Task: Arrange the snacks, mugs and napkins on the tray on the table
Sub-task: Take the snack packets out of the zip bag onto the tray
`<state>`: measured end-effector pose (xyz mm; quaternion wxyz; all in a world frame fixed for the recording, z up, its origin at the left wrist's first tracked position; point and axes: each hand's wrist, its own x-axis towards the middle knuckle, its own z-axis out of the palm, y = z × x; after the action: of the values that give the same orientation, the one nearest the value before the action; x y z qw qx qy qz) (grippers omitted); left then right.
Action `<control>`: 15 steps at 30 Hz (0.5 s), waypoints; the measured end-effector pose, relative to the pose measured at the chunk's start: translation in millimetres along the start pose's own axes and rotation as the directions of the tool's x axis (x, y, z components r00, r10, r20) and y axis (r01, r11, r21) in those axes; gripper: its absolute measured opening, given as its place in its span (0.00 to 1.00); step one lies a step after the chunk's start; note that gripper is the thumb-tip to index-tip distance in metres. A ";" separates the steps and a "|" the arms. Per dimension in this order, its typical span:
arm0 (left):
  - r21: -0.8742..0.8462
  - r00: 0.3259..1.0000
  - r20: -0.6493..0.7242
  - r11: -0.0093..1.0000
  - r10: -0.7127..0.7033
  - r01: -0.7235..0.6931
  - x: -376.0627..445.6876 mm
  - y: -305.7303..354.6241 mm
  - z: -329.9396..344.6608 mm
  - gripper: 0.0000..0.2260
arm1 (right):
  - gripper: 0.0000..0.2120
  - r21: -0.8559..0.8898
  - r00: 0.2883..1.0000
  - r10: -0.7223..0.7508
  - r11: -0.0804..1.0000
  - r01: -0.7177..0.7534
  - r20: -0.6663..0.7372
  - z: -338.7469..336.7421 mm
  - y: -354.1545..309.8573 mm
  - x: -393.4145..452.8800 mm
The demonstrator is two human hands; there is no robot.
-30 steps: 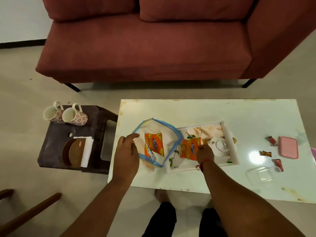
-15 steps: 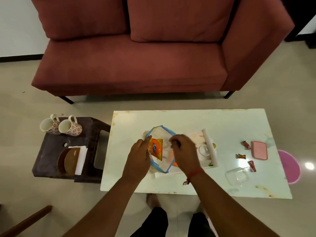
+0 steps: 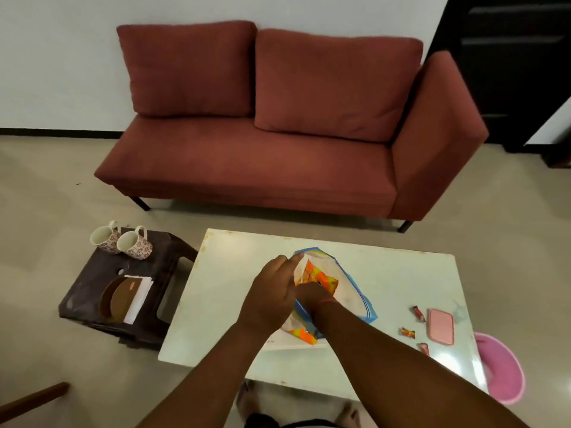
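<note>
Both hands were seen at the frame's centre: the left hand (image 3: 269, 299) held the rim of a clear blue-edged bag (image 3: 349, 284) open, while the right hand (image 3: 312, 296) was reached inside around an orange snack packet (image 3: 318, 278); its grip could not be told. Two mugs (image 3: 122, 240) and napkins (image 3: 139, 296) lay on a stool at left, off the table (image 3: 401, 273).

Orange snack packets (image 3: 318, 278) inside blue-edged clear bag (image 3: 349, 291); two floral mugs (image 3: 122, 240), napkins (image 3: 139, 296) on stool.

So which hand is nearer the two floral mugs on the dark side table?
Left. The left hand holds the zip bag's rim on the side facing the mugs; the right hand reaches inside the bag, farther away.
</note>
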<state>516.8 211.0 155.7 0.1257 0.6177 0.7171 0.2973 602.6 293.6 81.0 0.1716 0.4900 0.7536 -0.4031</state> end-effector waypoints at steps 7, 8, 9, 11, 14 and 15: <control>0.097 0.995 -0.020 0.990 -0.099 0.100 17.3 -10.7 3.6 0.21 | 0.12 -0.181 0.915 -0.277 0.956 0.231 -0.294 -34.5 -7.1 -16.1; 0.094 0.992 -0.020 0.988 -0.123 0.124 20.1 -15.8 1.9 0.22 | 0.12 -0.174 0.884 -0.311 0.949 0.265 -0.350 -40.2 -10.2 -19.2; 0.092 0.989 -0.019 0.984 -0.149 0.150 22.1 -21.1 0.9 0.22 | 0.12 -0.160 0.846 -0.342 0.940 0.302 -0.409 -46.6 -11.6 -24.2; 0.099 0.980 -0.016 0.975 -0.199 0.199 24.8 -35.8 -5.1 0.22 | 0.13 -0.031 0.758 -0.332 0.924 0.381 -0.562 -58.5 -15.2 -33.6; 0.038 0.947 -0.028 0.947 -0.319 0.320 23.6 -60.6 -14.6 0.27 | 0.12 0.279 0.613 -0.101 0.824 0.492 -0.783 -68.8 -10.0 -41.6; 0.024 0.932 -0.042 0.932 -0.360 0.362 22.3 -70.4 -16.8 0.26 | 0.11 0.397 0.598 0.019 0.765 0.508 -0.801 -68.3 -6.3 -40.6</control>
<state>445.9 223.6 132.2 0.1555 0.4718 0.8250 0.2694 625.1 321.0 152.4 -0.3866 0.5250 0.6507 -0.3892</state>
